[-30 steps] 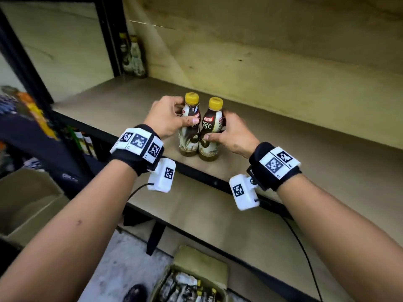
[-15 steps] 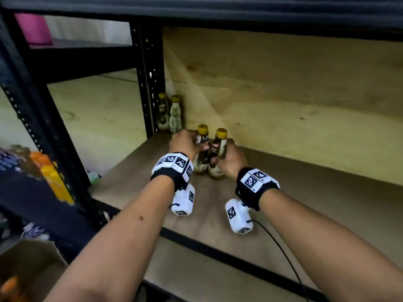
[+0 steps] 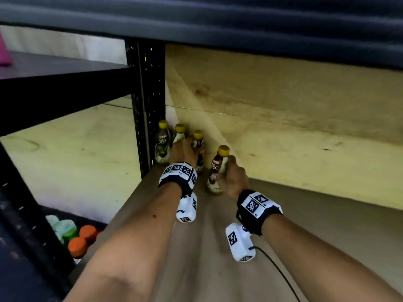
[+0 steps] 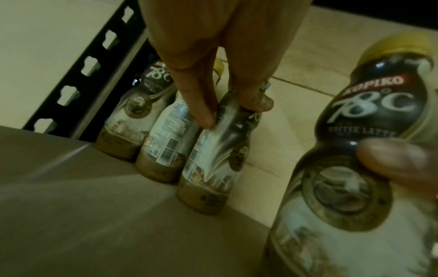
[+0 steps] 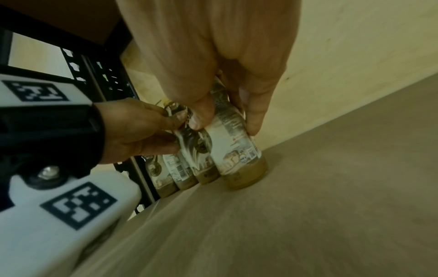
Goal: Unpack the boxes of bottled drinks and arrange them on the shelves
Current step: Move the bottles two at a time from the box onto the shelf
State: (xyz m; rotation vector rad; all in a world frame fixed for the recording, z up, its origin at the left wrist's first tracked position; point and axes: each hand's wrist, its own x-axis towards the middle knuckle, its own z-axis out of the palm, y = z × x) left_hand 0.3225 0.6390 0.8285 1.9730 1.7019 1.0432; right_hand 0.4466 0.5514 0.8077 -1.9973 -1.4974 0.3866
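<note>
Two yellow-capped coffee bottles (image 3: 162, 144) (image 3: 180, 134) stand in the shelf's back left corner. My left hand (image 3: 188, 149) grips a third bottle (image 3: 198, 138) (image 4: 220, 150) by its upper body, set upright right beside those two. My right hand (image 3: 229, 168) grips a fourth bottle (image 3: 218, 171) (image 5: 234, 150) round its middle, standing on the shelf board (image 3: 218, 258) a little nearer and to the right. The left wrist view shows this fourth bottle (image 4: 355, 168) close up with a right-hand fingertip on its label. The hands hide the bottles' far sides.
A black perforated upright post (image 3: 148, 127) stands just left of the bottle row. A plywood back wall (image 3: 283, 138) closes the shelf behind. The dark upper shelf edge (image 3: 218, 18) hangs low overhead. Orange and green bottle caps (image 3: 85, 236) show on a lower shelf at left.
Both hands carried their bottles from the shelf's front deep into the back left corner. The two bottles, held side by side before, now stand apart, the left one against the standing pair.
</note>
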